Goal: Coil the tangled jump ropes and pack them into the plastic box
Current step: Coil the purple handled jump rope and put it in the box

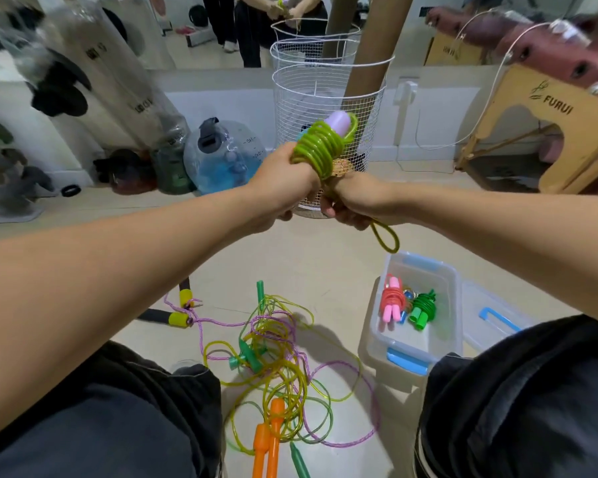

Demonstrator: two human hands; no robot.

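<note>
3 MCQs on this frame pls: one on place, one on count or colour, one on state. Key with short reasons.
1. Where is the plastic box?
A. on the person's lap
B. on the floor by the right knee
C. inside the wire basket

2. How many coiled ropes lie in the box?
A. none
B. two
C. five

3. What is the state of the yellow-green rope?
A. wound round the lilac handles, held up
B. loose on the floor
C. packed in the box

Key:
1 B, it sits on the floor beside the right leg.
2 B, a pink bundle and a green bundle.
3 A, the coil is gripped by the left hand; the right hand holds the tail.
</note>
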